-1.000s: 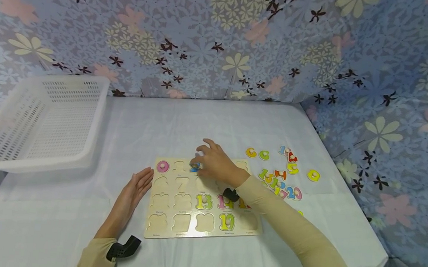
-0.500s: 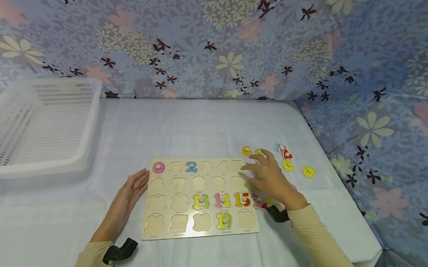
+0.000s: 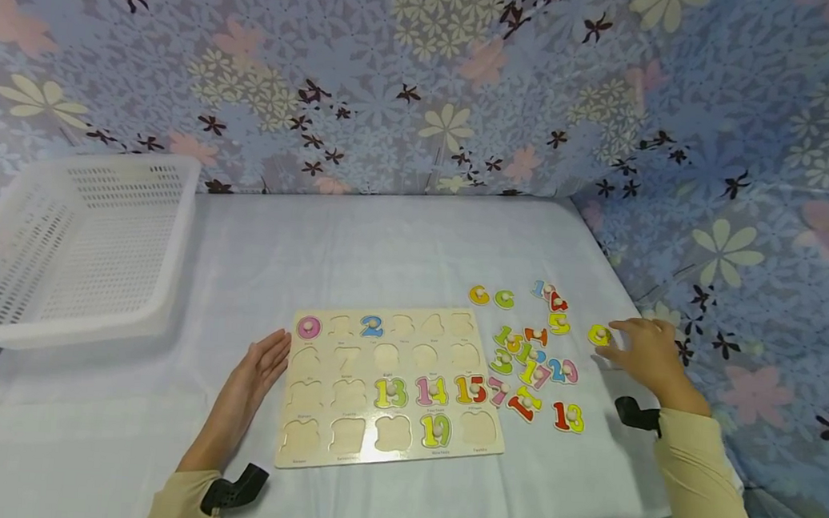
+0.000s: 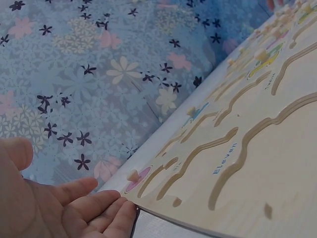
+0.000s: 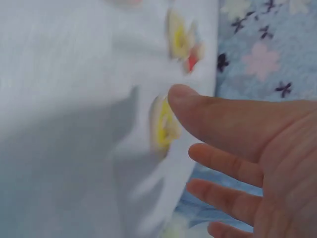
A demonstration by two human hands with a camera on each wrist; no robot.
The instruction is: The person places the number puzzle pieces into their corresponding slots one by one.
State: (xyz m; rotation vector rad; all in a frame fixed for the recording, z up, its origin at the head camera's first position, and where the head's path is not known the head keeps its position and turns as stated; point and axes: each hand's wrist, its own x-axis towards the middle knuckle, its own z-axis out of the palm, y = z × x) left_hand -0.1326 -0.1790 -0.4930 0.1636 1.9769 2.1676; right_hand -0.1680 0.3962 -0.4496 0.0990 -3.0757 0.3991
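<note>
A wooden number puzzle board [image 3: 412,371] lies flat on the table, with a pink 0 [image 3: 309,327], a blue 2 [image 3: 371,326], a 13 [image 3: 391,392], a 14 [image 3: 432,390], a 15 [image 3: 472,389] and a 19 [image 3: 436,431] in its recesses. Along its left edge rests my left hand [image 3: 255,368], fingers extended; in the left wrist view the fingertips [image 4: 124,210] touch the board's corner. My right hand [image 3: 649,360] is at the far right, thumb and fingers spread beside a yellow number piece [image 3: 599,334]. The right wrist view shows that yellow piece [image 5: 164,124] just beyond the thumb, ungripped.
Loose knobbed number pieces cluster right of the board, including a blue-pink 20 [image 3: 562,371], a red-yellow 13 [image 3: 569,417] and a yellow 5 [image 3: 558,324]; some overlap. A white plastic basket [image 3: 180,251] stands at the left. Floral cloth [image 3: 369,79] hangs behind the table.
My right hand has let go of the blue 2, now in the top row, and has moved right across the loose pieces to the yellow one. The left hand has stayed at the board's edge.
</note>
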